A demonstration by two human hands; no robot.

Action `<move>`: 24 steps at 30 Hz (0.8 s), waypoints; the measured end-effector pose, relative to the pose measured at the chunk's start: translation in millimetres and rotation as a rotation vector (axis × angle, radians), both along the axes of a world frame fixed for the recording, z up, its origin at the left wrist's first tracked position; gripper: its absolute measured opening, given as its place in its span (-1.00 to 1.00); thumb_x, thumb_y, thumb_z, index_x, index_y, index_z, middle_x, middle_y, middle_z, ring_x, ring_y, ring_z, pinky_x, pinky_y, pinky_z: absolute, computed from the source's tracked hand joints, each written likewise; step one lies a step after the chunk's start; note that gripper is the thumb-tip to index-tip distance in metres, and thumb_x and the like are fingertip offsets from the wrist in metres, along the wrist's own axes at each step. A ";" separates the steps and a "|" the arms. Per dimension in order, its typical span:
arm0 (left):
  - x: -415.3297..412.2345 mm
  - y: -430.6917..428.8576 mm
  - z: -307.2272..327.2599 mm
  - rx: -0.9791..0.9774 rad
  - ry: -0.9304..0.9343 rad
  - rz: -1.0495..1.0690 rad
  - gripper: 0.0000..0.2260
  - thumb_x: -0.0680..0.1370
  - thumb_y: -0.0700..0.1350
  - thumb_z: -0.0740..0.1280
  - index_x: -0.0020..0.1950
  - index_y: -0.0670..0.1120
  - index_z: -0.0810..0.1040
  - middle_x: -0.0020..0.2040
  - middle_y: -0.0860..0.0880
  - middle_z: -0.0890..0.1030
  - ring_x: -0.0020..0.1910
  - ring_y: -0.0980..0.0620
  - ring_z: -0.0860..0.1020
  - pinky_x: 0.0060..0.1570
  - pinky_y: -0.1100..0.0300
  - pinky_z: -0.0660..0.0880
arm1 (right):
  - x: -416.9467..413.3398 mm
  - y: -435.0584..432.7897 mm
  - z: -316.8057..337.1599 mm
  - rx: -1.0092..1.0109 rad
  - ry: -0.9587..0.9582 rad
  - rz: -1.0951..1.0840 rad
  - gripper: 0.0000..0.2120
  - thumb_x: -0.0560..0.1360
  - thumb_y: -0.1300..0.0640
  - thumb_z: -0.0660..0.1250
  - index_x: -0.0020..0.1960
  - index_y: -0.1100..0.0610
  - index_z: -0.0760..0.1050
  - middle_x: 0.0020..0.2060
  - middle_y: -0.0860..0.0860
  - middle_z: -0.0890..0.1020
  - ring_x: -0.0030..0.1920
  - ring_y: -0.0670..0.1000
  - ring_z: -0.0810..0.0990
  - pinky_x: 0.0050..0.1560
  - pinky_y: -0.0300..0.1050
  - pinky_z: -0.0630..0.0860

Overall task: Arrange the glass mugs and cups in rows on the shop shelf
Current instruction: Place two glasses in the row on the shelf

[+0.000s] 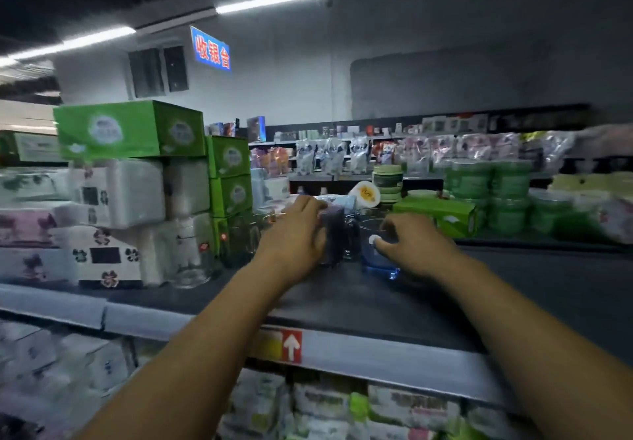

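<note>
Left grip [294, 237]: my fingers are curled round the purple mug [331, 234], closed on its left side up to the rim.
Right grip [416, 244]: my fingers are bent against the right side of the blue mug [376, 260], with the thumb on its near face. Frame is blurred, so the contact points are not sharp.
Purple mug: upright on the shelf [342, 299], toward the back.
Blue mug: upright on the same shelf, just to the right of the purple one. A glass handle shows between them; I cannot tell whose.
Clear mugs [195, 265]: standing on the shelf left of my left grip, beside the tissue packs [102, 254].
Green boxes [130, 128]: stacked above and behind the tissue packs, at left.
Green tubs [507, 200]: stacked in columns at the right, behind the shelf.
Shelf edge: pale strip along the front, with a red tag [291, 345] bearing a white up arrow.
Below the shelf: more wrapped packs, blurred.
Background: blue sign [210, 49] with red characters on the far wall.
</note>
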State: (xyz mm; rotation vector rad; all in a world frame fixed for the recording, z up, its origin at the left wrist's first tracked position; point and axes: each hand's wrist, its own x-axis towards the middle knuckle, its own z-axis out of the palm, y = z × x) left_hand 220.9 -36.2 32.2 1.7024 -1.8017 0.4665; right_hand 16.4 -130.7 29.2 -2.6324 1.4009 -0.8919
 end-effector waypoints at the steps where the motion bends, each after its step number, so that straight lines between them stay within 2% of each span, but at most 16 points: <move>1: 4.3 -9.6 2.3 0.030 -0.017 -0.009 -0.60 0.61 -0.08 0.27 0.44 -0.08 0.38 0.37 -0.09 0.42 0.22 -0.20 0.52 0.12 -0.15 0.51 | 1.9 -2.0 -1.8 0.003 -0.004 -0.014 -0.75 0.53 -0.14 0.37 -0.09 0.05 0.55 -0.13 0.02 0.63 -0.08 0.10 0.60 -0.05 0.04 0.58; 4: 12.8 -32.6 9.4 0.148 -0.033 -0.018 -0.57 0.63 -0.03 0.27 0.49 -0.07 0.35 0.40 -0.10 0.46 0.29 -0.16 0.50 0.20 -0.07 0.48 | 4.4 -0.8 -2.9 -0.009 -0.017 -0.007 -0.72 0.54 -0.11 0.39 -0.24 0.03 0.48 -0.28 -0.04 0.56 -0.21 0.04 0.54 -0.25 -0.07 0.43; 7: 17.9 -47.1 13.1 0.176 -0.021 -0.011 -0.67 0.62 -0.02 0.29 0.37 -0.04 0.46 0.27 -0.09 0.56 0.23 -0.13 0.53 0.16 -0.06 0.51 | 2.2 7.4 0.5 -0.014 -0.029 -0.002 -0.69 0.54 -0.07 0.40 -0.28 0.04 0.45 -0.33 -0.06 0.53 -0.27 -0.01 0.49 -0.31 -0.09 0.34; 10: 14.9 -48.8 15.7 0.139 0.016 -0.024 -0.80 0.59 -0.06 0.33 0.20 -0.02 0.57 0.12 -0.06 0.64 0.14 -0.13 0.58 0.08 -0.07 0.55 | -6.2 22.7 0.3 -0.025 -0.055 0.013 -0.70 0.53 -0.06 0.41 -0.28 0.05 0.46 -0.34 -0.06 0.56 -0.26 0.00 0.53 -0.21 -0.02 0.47; 13: 7.2 -29.9 20.1 0.098 -0.021 -0.030 -0.79 0.58 -0.02 0.36 0.19 0.01 0.61 0.08 -0.01 0.68 0.11 -0.10 0.60 0.05 -0.05 0.56 | -15.9 40.9 -5.9 -0.089 -0.102 0.048 -0.72 0.49 -0.07 0.45 -0.30 0.02 0.47 -0.31 -0.09 0.56 -0.19 -0.02 0.52 -0.07 0.01 0.51; 15: 1.1 -10.2 21.8 0.043 -0.052 -0.049 -0.78 0.56 0.03 0.39 0.20 0.08 0.63 0.06 0.04 0.70 0.09 -0.06 0.62 0.03 0.00 0.57 | -22.2 49.1 -12.2 -0.161 -0.155 0.030 -0.79 0.43 -0.13 0.49 -0.22 -0.04 0.53 -0.15 -0.10 0.53 -0.02 -0.01 0.44 0.06 -0.04 0.43; 16: -1.7 0.6 20.6 0.005 -0.065 -0.059 -0.78 0.55 0.06 0.40 0.18 0.10 0.64 0.03 0.07 0.70 0.06 -0.04 0.62 0.00 0.03 0.57 | -25.3 51.1 -16.7 -0.169 -0.210 0.022 -0.78 0.39 -0.16 0.51 -0.11 -0.09 0.55 -0.04 -0.11 0.49 0.08 -0.02 0.39 0.12 -0.09 0.40; 18: -6.9 20.0 13.4 -0.120 -0.050 -0.064 -0.77 0.50 0.13 0.43 0.13 0.16 0.65 0.00 0.08 0.64 0.00 -0.02 0.60 -0.03 0.05 0.55 | -30.6 51.6 -25.3 -0.081 -0.334 0.026 -0.43 0.27 -0.24 0.56 0.20 -0.13 0.47 0.18 -0.09 0.41 0.24 -0.04 0.35 0.26 -0.12 0.38; 20: -9.0 29.8 0.3 -0.241 0.065 -0.032 -0.63 0.42 0.22 0.49 0.18 0.19 0.59 0.12 0.04 0.49 0.09 -0.03 0.53 0.10 0.01 0.52 | -33.8 48.4 -30.9 0.135 -0.436 0.076 -0.06 0.18 -0.32 0.59 0.44 -0.13 0.27 0.36 -0.08 0.36 0.34 -0.05 0.39 0.32 -0.13 0.37; 22: -6.4 30.7 -14.6 -0.161 0.301 -0.011 -0.30 0.33 0.28 0.54 0.40 0.17 0.39 0.34 0.00 0.36 0.31 -0.05 0.43 0.32 -0.06 0.44 | -33.2 46.6 -33.1 0.357 -0.494 0.148 0.10 0.17 -0.29 0.60 0.56 -0.10 0.12 0.41 -0.08 0.39 0.30 -0.10 0.47 0.20 -0.29 0.40; 24: -7.4 26.9 -24.5 0.037 0.559 -0.089 -0.07 0.28 0.28 0.58 0.51 0.11 0.20 0.46 0.04 0.34 0.41 0.00 0.40 0.37 0.02 0.42 | -30.9 43.4 -35.6 0.389 -0.486 0.167 0.08 0.22 -0.19 0.63 0.57 -0.07 0.11 0.34 -0.10 0.49 0.18 -0.20 0.54 0.02 -0.48 0.38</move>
